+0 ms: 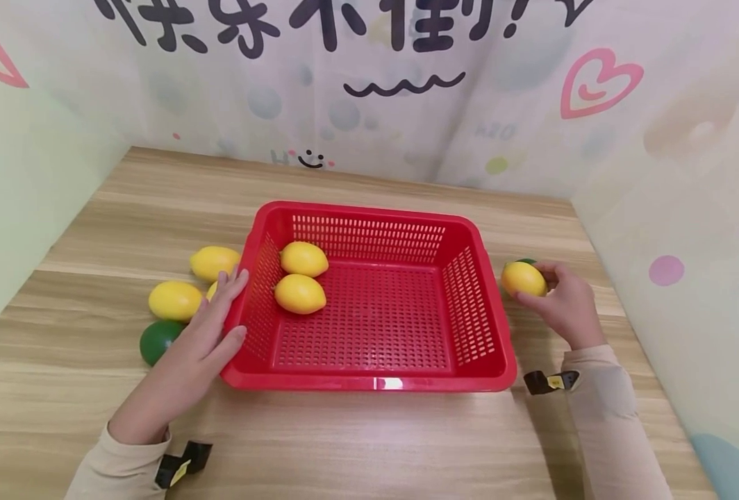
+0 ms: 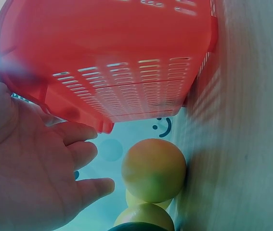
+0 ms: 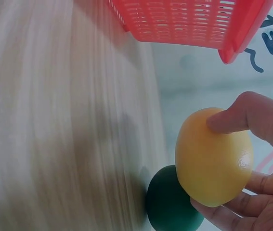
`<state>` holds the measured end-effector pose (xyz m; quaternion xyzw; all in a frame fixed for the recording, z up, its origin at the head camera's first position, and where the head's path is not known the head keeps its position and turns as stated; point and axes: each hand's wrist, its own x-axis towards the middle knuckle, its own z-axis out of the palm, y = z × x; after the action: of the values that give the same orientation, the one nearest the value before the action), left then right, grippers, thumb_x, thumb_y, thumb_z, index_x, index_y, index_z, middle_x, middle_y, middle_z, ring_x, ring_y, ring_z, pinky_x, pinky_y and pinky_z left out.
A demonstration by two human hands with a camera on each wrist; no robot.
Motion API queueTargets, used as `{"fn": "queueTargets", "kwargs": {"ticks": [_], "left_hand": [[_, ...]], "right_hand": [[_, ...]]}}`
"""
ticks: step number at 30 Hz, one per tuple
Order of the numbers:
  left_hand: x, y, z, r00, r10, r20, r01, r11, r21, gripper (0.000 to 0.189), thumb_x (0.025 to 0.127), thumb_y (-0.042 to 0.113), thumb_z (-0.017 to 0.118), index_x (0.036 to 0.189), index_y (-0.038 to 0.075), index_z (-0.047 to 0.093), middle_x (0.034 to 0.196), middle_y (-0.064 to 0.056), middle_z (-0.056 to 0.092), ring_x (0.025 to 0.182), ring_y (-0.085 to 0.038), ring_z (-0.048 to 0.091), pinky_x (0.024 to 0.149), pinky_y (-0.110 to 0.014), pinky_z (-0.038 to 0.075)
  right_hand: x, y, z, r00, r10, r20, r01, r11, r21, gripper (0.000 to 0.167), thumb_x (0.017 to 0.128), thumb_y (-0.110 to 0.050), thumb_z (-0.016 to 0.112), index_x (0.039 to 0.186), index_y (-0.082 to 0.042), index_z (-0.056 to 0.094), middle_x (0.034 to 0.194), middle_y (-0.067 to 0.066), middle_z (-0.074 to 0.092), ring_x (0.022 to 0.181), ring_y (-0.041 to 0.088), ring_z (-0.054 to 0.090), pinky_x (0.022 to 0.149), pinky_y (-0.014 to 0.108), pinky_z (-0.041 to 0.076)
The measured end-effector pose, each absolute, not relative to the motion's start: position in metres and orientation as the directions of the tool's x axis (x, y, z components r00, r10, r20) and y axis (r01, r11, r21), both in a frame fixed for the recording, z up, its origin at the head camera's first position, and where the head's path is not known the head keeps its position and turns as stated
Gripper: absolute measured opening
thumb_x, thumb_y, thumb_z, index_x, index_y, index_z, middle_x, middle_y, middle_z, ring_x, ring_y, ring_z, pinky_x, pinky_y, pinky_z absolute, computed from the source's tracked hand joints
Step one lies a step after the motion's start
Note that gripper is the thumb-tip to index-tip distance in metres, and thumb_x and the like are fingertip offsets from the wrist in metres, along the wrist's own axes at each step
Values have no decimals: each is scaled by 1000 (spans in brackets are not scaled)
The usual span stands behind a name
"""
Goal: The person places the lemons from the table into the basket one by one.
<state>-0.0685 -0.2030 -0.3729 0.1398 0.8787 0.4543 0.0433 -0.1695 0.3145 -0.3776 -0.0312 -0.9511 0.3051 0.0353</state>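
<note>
While right hand (image 1: 568, 304) pinches a lemon (image 1: 522, 279), left hand (image 1: 188, 357) spread at red basket (image 1: 332, 382), woodgrain table (image 1: 369, 444), doodled wall (image 1: 219, 111)

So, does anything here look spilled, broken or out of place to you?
Nothing really stands out. The red basket stands upright with two yellow fruits inside, and I see no cracks or spills. More fruit lies loose on the table outside it, and the right hand holds one yellow fruit.

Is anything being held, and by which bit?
The right hand holds a yellow lemon by its rounded sides, between thumb and fingers. The left hand grips nothing; it lies at the rim of the red basket.
</note>
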Motion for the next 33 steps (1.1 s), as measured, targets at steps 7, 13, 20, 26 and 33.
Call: {"fn": "queueTargets", "kwargs": {"ticks": [7,13,20,26,33], "left_hand": [[-68,-203,-374,-958,283,54,208,550,809,76,105,14,54,167,21,10,173,-8,7,158,-35,-5,122,-67,3],[-69,-203,-374,-958,282,54,207,551,809,77,105,14,54,167,22,10,173,-10,8,158,-36,-4,122,-67,4],[-68,-203,-373,-958,281,51,205,550,810,77,105,14,54,167,21,10,173,-10,8,158,-36,-4,122,-67,3],[-68,-203,-373,-958,281,54,207,549,810,77,105,14,54,167,21,10,173,-10,7,158,-36,-5,122,-67,3],[-68,-203,-373,-957,284,65,215,542,812,76,105,13,53,167,21,10,173,-9,8,158,-36,-5,122,-67,2]], "right_hand": [[-170,316,-373,-995,83,57,34,807,-590,63,89,-16,79,137,12,51,128,34,60,115,46,55,95,55,46],[-170,318,-369,-993,90,71,31,805,-592,62,88,-17,80,137,12,52,127,33,60,115,46,55,93,51,44],[-171,320,-366,-990,84,112,2,808,-589,60,87,-15,81,134,11,55,124,32,63,112,43,58,87,39,41],[-170,320,-361,-990,85,113,0,799,-602,60,87,-15,81,135,11,55,125,31,62,114,43,57,87,35,41],[-171,320,-358,-988,87,126,-9,792,-611,60,88,-15,81,135,11,55,126,31,61,112,41,57,87,33,40]]}}
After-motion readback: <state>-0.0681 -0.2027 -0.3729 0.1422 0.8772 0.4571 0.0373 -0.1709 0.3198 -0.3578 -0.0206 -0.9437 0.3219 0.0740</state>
